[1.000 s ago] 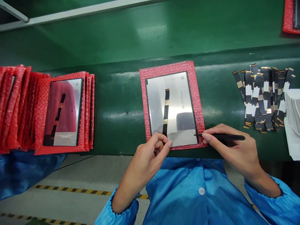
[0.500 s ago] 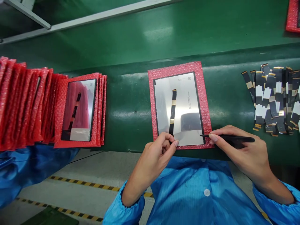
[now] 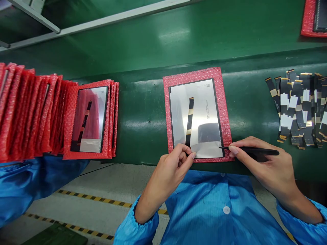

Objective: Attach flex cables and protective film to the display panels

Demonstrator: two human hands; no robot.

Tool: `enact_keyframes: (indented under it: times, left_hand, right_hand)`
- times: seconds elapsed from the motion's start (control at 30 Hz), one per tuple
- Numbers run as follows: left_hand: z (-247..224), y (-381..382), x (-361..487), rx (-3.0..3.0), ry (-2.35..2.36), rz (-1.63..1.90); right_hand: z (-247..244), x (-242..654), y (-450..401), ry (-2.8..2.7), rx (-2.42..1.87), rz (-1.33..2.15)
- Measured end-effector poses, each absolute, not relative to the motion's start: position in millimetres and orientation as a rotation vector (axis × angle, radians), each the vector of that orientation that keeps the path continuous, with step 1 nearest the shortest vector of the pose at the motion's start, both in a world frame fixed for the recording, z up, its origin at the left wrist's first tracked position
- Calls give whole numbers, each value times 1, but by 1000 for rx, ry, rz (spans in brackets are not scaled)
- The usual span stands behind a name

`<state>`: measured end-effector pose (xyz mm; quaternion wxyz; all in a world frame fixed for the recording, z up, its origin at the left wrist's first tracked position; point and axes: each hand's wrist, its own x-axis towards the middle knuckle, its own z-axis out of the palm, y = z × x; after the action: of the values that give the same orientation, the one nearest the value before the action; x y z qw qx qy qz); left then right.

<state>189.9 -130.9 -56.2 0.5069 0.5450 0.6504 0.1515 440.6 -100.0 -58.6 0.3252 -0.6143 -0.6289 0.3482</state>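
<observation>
A tablet-sized display panel (image 3: 178,102) lies silvery back up on a pink bubble-wrap pouch (image 3: 226,112). A dark flex cable (image 3: 189,119) with gold bands runs down its left half. Across the panel's lower edge lies a slightly bowed grey strip (image 3: 206,149). My left hand (image 3: 173,165) is closed in a pinch at the strip's left end, beside the bottom of the flex cable; the exact contact is partly hidden by the fingers. Black tweezers (image 3: 258,150) are gripped in my right hand (image 3: 273,166), their tip at the strip's right end.
Left stands a row of red bubble-wrap pouches (image 3: 22,112), with another panel (image 3: 98,112) on the nearest stack. Loose flex cables (image 3: 291,105) are heaped at right on the green bench (image 3: 140,119). Another red pouch (image 3: 306,20) is at top right. A blue sleeve (image 3: 38,180) shows at lower left.
The whole view has shifted slightly, so things sit a little further right. Both hands keep their positions on the panel; the grey strip looks a touch more bowed.
</observation>
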Motion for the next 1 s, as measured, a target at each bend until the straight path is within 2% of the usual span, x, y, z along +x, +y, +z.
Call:
enact_keyframes:
  times: [0.13,0.43,0.57,0.73,0.87,1.0]
  left_hand:
    - [-58,-131,190,1318,1597,287]
    - [-52,-132,192,1253,1496,482]
    - [-56,-136,193,1259,1557,477]
    - [-61,-146,186,1278,1664,641]
    - [-65,-160,187,1405,1664,523]
    - [-75,-167,207,1597,1327,288]
  right_hand:
    - [-59,441,-100,-1650,-1605,914]
    - [-60,442,-100,-1662,-1573,922]
    - [-61,443,-100,-1664,-1583,928]
    - [-61,443,-100,-1666,-1580,926]
    - [-61,442,-100,-1651,-1567,948]
    - [-63,443,-100,-1665,-1570,939]
